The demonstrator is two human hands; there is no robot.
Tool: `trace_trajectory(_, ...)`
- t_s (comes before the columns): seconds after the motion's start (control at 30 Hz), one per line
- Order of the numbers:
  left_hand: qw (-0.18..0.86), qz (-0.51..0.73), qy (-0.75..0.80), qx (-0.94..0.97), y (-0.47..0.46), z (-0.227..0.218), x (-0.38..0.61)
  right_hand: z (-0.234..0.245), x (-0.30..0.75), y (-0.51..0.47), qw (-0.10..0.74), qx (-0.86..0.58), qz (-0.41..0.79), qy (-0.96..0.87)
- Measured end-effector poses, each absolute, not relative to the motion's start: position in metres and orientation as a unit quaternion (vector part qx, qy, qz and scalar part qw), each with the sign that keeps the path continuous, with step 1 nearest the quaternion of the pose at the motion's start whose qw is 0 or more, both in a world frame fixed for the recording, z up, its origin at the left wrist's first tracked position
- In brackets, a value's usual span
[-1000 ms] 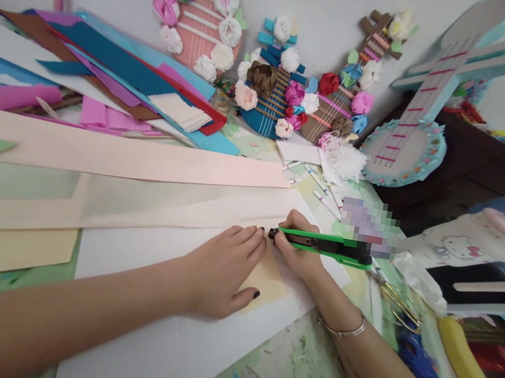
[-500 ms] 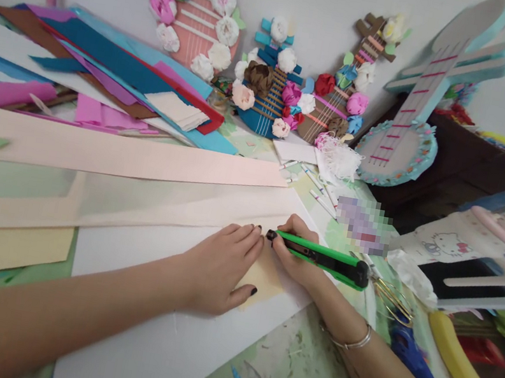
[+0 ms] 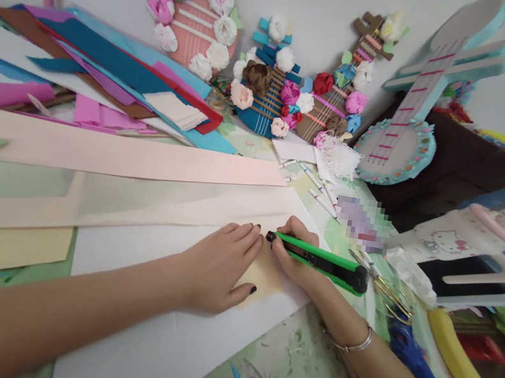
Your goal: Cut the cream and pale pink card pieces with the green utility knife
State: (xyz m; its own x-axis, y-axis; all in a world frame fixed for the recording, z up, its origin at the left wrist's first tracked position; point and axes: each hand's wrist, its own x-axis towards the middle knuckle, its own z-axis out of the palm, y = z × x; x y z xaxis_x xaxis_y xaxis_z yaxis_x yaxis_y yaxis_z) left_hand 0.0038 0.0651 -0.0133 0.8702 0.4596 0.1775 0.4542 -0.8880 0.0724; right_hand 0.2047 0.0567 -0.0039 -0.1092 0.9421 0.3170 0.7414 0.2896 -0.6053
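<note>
My left hand [image 3: 218,264] lies flat with its fingers stretched forward and the thumb out to the side. It presses on a pale yellow piece of paper [image 3: 265,280] over a large white sheet [image 3: 124,316]. In my right hand [image 3: 294,262] is a green utility knife [image 3: 325,260], its front end close to my left fingertips. Whether the blade is out, I cannot tell; the tip is behind my fingers. A long cream paper strip [image 3: 158,202] runs across the white sheet just beyond my left hand.
Beyond the strip lies a pink paper strip [image 3: 141,157]. Coloured sheets [image 3: 124,58] are piled at the back left. Decorated model instruments [image 3: 268,98] lean on the wall. Scissors [image 3: 392,296], a blue-handled tool [image 3: 420,369] and a white cup [image 3: 452,238] are at right.
The rear end of the utility knife has dipped slightly in my right hand. My left hand stays in place, and the view has shifted a little.
</note>
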Motion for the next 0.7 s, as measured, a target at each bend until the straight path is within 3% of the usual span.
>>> trace_trajectory(0.7,0.025,0.102,0.232,0.967,0.064,-0.011,0.003,-0.001,0.204,0.046,0.344,-0.578,0.154,-0.723)
